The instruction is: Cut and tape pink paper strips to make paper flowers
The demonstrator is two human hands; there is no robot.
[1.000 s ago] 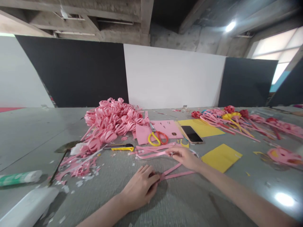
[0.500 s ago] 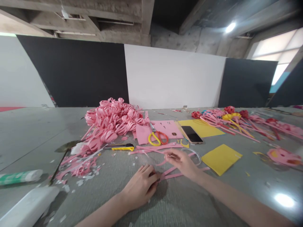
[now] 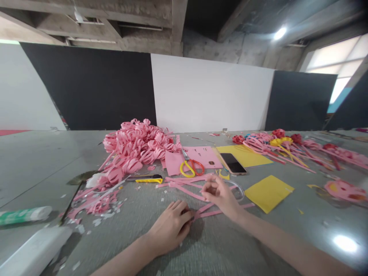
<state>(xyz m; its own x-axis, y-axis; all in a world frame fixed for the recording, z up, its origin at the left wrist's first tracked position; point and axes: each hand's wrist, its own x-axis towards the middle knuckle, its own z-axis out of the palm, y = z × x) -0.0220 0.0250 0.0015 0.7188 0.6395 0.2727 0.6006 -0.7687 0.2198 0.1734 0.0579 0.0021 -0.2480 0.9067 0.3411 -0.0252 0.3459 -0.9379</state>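
My left hand point(image 3: 172, 227) rests on the grey surface, its fingertips closed on the left end of some crossed pink paper strips point(image 3: 208, 213). Above and right of it, my right hand point(image 3: 220, 195) is curled, thumb and fingers together at the end of another pink strip point(image 3: 186, 191) that slants down from the left. Behind my right hand lies a ring of clear tape point(image 3: 240, 191), partly hidden. More pink strips point(image 3: 172, 179) lie flat beyond the hands, just below scissors point(image 3: 188, 168) with yellow and red handles.
A pile of pink paper curls point(image 3: 140, 143) stands behind left, near a yellow cutter point(image 3: 148, 180). Phone point(image 3: 233, 164), yellow paper point(image 3: 269, 193) and coloured strips point(image 3: 276, 143) lie right. A glue tube point(image 3: 25, 215) and white box point(image 3: 37, 251) are left.
My right hand has shifted slightly right and its fingers have curled more. The pink strip at its fingertips has moved and now slants down toward them. My left hand has stayed in place.
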